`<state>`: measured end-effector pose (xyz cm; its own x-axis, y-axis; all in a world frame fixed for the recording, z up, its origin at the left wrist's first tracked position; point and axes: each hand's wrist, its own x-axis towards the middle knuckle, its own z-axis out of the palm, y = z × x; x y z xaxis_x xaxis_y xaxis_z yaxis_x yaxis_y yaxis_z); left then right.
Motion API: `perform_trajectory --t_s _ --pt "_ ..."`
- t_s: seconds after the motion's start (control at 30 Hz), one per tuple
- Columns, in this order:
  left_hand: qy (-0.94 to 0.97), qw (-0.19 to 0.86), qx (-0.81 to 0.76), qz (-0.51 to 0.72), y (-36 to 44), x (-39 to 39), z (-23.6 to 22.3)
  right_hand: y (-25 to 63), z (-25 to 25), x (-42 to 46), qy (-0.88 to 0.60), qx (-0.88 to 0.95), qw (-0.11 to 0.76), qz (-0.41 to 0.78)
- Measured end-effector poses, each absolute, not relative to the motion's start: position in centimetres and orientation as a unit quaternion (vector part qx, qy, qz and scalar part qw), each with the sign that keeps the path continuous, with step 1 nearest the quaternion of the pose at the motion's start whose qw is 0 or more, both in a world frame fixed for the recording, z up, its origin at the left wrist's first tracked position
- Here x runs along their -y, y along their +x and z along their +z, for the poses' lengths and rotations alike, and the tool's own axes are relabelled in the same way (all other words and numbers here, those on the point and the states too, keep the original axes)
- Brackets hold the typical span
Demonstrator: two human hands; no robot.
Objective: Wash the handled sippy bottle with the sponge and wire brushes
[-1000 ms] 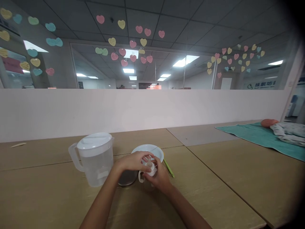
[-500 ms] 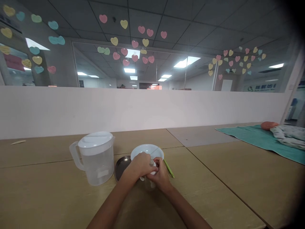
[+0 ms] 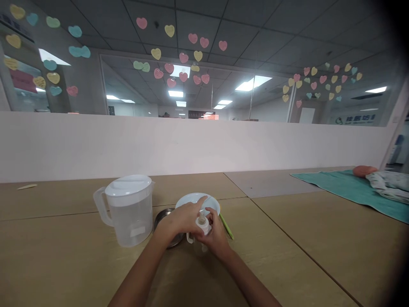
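Observation:
A baby bottle (image 3: 203,224) with a clear teat, a white collar and pale handles stands between my hands, low in the middle of the view. My right hand (image 3: 217,232) is closed around its collar from the right, thumb in front and fingers behind. On the other side my left hand (image 3: 181,218) is spread open beside the collar, one finger stretched out past the teat. Its lower fingertips are close to the collar, and whether they touch is hard to see. Both hands hide most of the bottle's body. Right behind them sits a white bowl (image 3: 188,198).
A lidded plastic pitcher (image 3: 129,217) stands to the left. Partly under my left arm lies a dark metal dish (image 3: 161,216). A green stick-like tool (image 3: 226,226) leans by the bowl. Farther right, a teal towel (image 3: 338,187) carries a patterned cloth (image 3: 391,182).
My left hand has loosened from around the bottle's top and spread its fingers, so the teat and collar show more. My right hand keeps its hold. The view has shifted slightly.

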<state>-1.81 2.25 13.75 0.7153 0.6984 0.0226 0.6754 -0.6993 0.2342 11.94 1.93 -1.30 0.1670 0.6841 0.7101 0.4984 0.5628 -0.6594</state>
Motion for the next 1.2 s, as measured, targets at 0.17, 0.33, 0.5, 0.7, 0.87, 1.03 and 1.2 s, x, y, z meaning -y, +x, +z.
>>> perform_trajectory --t_s 0.17,0.33,0.5,0.7,0.87,1.03,1.2 --pt "0.910 0.103 -0.394 0.073 -2.3 -2.8 13.5 12.1 -1.2 -1.9 -0.474 0.638 0.603 0.072" --pt "0.914 0.153 -0.367 0.077 -2.0 -3.3 13.0 12.2 -1.4 -2.0 -0.484 0.640 0.593 0.075" --pt "0.920 0.183 -0.329 0.107 -1.7 -4.3 12.4 12.1 -0.9 -1.7 -0.489 0.634 0.594 0.081" --pt "0.888 0.268 -0.282 0.243 -1.5 -4.5 12.9 12.1 -0.5 -1.5 -0.491 0.646 0.581 0.066" --pt "0.773 0.432 -0.243 0.395 -1.2 -4.9 13.2 12.2 -0.7 -1.6 -0.508 0.643 0.572 0.039" --pt "0.740 0.439 -0.279 0.427 -0.9 -5.9 12.4 12.2 -0.5 -1.4 -0.483 0.669 0.566 0.011" --pt "0.786 0.327 -0.329 0.407 -1.3 -7.2 11.6 12.3 -0.3 -1.1 -0.442 0.684 0.581 -0.005"
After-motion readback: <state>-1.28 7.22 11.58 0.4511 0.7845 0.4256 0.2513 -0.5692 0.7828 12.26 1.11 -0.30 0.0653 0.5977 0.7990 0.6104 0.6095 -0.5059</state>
